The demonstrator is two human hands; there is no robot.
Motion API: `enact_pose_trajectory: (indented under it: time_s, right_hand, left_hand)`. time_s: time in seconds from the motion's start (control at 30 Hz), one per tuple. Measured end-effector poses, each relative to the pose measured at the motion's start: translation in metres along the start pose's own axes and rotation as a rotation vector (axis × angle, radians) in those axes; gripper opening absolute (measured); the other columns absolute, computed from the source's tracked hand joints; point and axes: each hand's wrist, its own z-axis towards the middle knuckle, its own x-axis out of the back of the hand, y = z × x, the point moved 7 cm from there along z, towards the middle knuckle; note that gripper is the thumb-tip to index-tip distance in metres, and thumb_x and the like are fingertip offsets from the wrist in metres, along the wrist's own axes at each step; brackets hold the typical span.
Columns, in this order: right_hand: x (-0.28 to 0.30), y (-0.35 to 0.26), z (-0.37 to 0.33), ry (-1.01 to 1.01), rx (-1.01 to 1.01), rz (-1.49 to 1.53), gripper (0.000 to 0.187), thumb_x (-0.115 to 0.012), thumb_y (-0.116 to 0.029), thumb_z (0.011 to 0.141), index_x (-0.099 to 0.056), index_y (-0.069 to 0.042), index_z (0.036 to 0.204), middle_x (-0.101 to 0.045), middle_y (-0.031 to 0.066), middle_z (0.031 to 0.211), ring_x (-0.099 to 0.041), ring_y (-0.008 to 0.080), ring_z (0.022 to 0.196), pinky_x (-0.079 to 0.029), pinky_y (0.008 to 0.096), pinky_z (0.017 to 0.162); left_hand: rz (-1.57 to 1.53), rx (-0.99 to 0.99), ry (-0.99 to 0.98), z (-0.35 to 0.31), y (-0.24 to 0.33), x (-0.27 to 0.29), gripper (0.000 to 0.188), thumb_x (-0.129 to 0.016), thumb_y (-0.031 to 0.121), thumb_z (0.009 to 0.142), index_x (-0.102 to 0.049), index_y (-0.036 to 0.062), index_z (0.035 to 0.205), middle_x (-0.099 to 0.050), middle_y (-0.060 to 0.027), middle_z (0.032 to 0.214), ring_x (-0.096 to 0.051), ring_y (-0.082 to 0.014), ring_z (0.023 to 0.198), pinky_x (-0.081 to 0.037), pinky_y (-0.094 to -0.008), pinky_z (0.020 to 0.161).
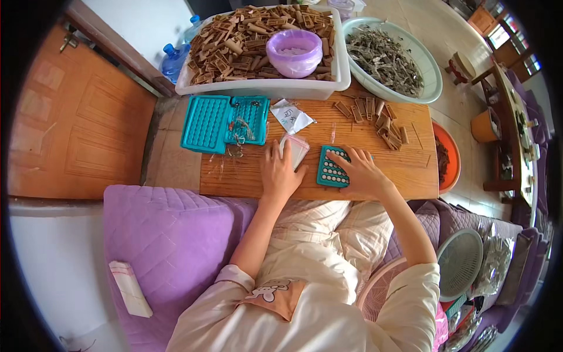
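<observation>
One teal tray [321, 166] of white pieces [335, 172] lies on the wooden table [234, 184], left of and partly beneath the nearer, spread right hand [362, 170]; left hand [279, 171] on clear bags [299, 151]; whether either hand grasps cannot be told.

Teal tray [320, 171], white, seemingly round pieces [333, 172] inside

Teal tray [321, 168], rows of white rounds [335, 172]; purple quilted cushion [176, 240]; orange-brown table [404, 173].
</observation>
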Motion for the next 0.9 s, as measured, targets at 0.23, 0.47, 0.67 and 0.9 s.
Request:
enact_pose_trajectory:
  time_s: [0.23,0.47,0.67,0.9]
  right_hand:
    - [-0.007,0.006,0.01,-0.007,0.026,-0.034,0.099,-0.077,-0.033,0.051,-0.024,-0.026,0.134,-0.03,0.0181,0.128,-0.03,0.0369,0.118,-0.024,0.0496,0.098]
    - [-0.003,0.003,0.009,-0.015,-0.032,-0.061,0.103,-0.079,-0.038,0.048,-0.023,-0.027,0.134,-0.024,0.0158,0.134,-0.026,0.0367,0.122,-0.022,0.056,0.097]
    - [0.024,-0.006,0.002,0.22,0.045,0.075,0.088,-0.076,-0.029,0.057,-0.031,-0.02,0.131,-0.024,0.0155,0.134,-0.024,0.0367,0.122,-0.024,0.0502,0.098]
    - [0.044,-0.018,-0.012,0.453,0.073,0.191,0.065,-0.07,-0.022,0.065,-0.042,-0.018,0.124,-0.034,0.0149,0.127,-0.033,0.0347,0.116,-0.026,0.0483,0.096]
  left_hand:
    - [-0.177,-0.025,0.087,0.01,-0.009,0.007,0.063,-0.071,0.024,0.063,-0.045,0.0037,0.116,-0.048,-0.0171,0.119,-0.049,-0.0339,0.099,-0.04,-0.0391,0.084]
    - [-0.11,-0.067,-0.005,0.008,-0.002,0.005,0.06,-0.072,0.025,0.063,-0.049,0.0047,0.114,-0.047,-0.018,0.121,-0.048,-0.0352,0.101,-0.039,-0.0414,0.087]
    - [-0.128,-0.021,0.299,0.027,-0.021,0.072,0.048,-0.069,0.025,0.067,-0.053,0.004,0.108,-0.049,-0.0173,0.117,-0.047,-0.0333,0.105,-0.036,-0.0438,0.088]
    - [0.244,0.522,0.341,0.04,-0.113,0.107,0.024,-0.064,0.015,0.07,-0.057,0.0088,0.092,-0.057,-0.0103,0.086,-0.054,-0.029,0.083,-0.043,-0.04,0.069]
